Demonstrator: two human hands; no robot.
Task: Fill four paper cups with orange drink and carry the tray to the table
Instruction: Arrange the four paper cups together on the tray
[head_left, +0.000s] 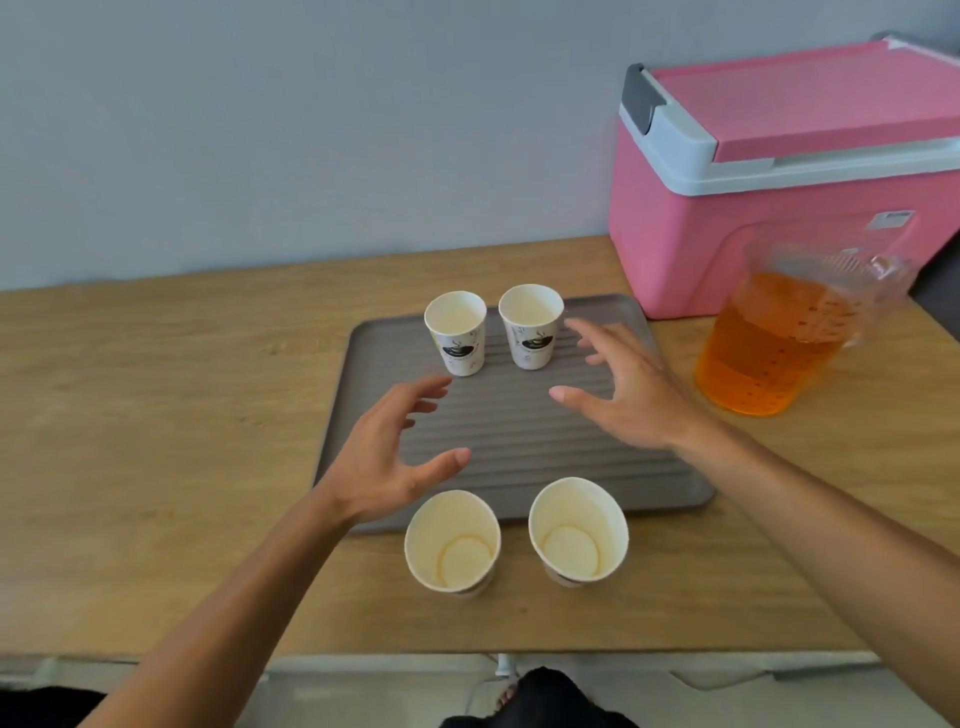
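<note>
Wooden table (156, 364) against grey wall (260, 130); left hand (384, 457), right hand (623, 395) spread wide, empty.

Your spread, empty left hand (387, 457) and right hand (621, 384) hover over the grey ribbed plastic tray (519, 426); the clear pitcher of orange drink (774, 343) stands at three o'clock.
</note>
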